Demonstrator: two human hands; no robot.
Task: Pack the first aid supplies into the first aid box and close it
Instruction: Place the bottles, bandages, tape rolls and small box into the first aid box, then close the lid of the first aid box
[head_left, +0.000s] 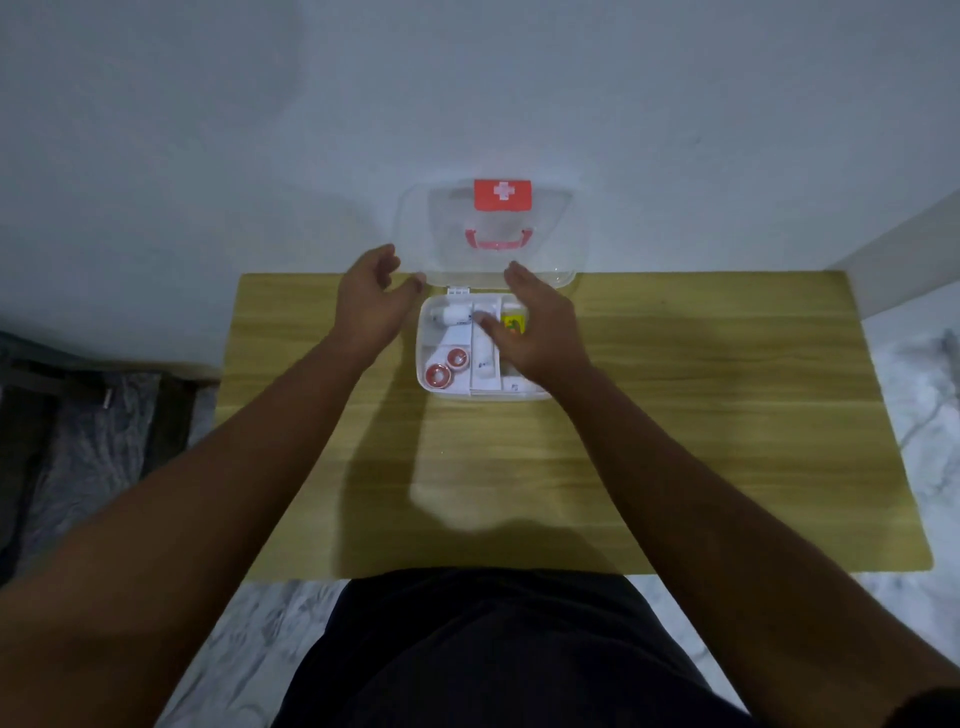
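Observation:
A white first aid box (431, 392) stands open at the table's far middle. Its clear lid (550, 244), with a red cross label and a pink handle, is raised upright against the wall. Inside lie two red tape rolls (445, 366), a white bottle (452, 315), a white tube (483, 358) and a yellow packet (515, 325). My left hand (371, 306) hovers at the lid's lower left corner, fingers apart, thumb tip close to the lid's edge. My right hand (540, 327) is spread flat over the box's right side and hides what lies under it.
The box sits on a wooden table (701, 415) pushed against a white wall. A marble-patterned floor shows at the right and below. Dark cloth and a dark object lie on the floor at the left.

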